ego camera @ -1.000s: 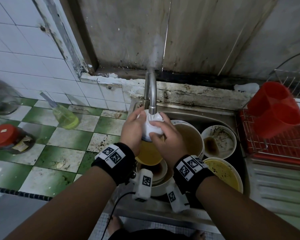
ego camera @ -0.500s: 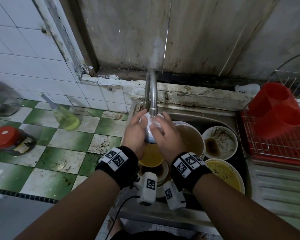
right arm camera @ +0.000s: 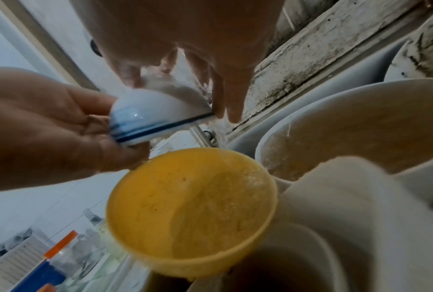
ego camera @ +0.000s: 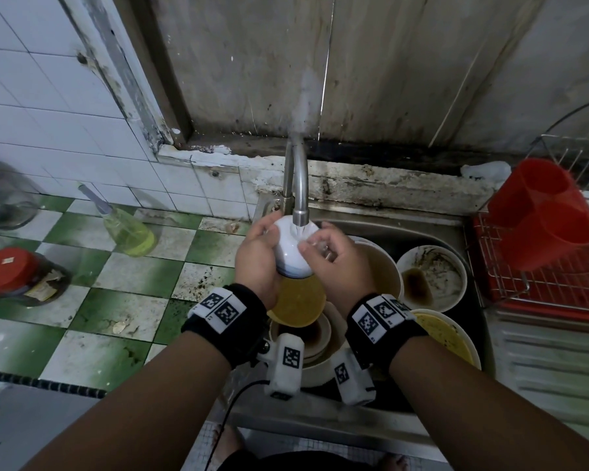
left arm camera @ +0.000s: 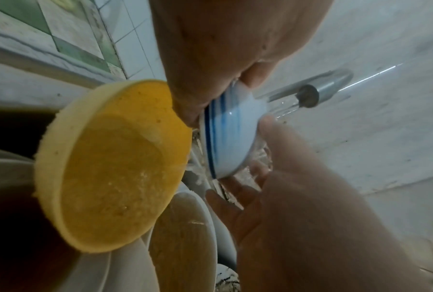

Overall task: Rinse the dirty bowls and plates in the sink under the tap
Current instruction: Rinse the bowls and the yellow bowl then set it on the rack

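A small white bowl with blue stripes (ego camera: 291, 253) (left arm camera: 228, 136) (right arm camera: 148, 114) is tipped on its side right under the tap spout (ego camera: 300, 212), with water running over it. My left hand (ego camera: 255, 256) (right arm camera: 48, 128) grips its left side. My right hand (ego camera: 337, 263) (left arm camera: 298, 197) has its thumb on the outer wall and its fingers at the wet rim. Just below sits a yellow bowl (ego camera: 298, 300) (left arm camera: 110, 168) (right arm camera: 193, 213) on a stack of dirty white dishes in the steel sink (ego camera: 388, 215).
More dirty dishes fill the sink: a large white bowl (ego camera: 383, 266), a stained white bowl (ego camera: 430, 277) and a yellow-smeared one (ego camera: 446, 334). A red rack with a red holder (ego camera: 541, 215) stands to the right. A soap bottle (ego camera: 130, 232) and jars sit on the green-checked counter to the left.
Both hands have turned the small bowl more onto its side under the spout. My right hand has shifted to the bowl's right, baring more of its white wall.
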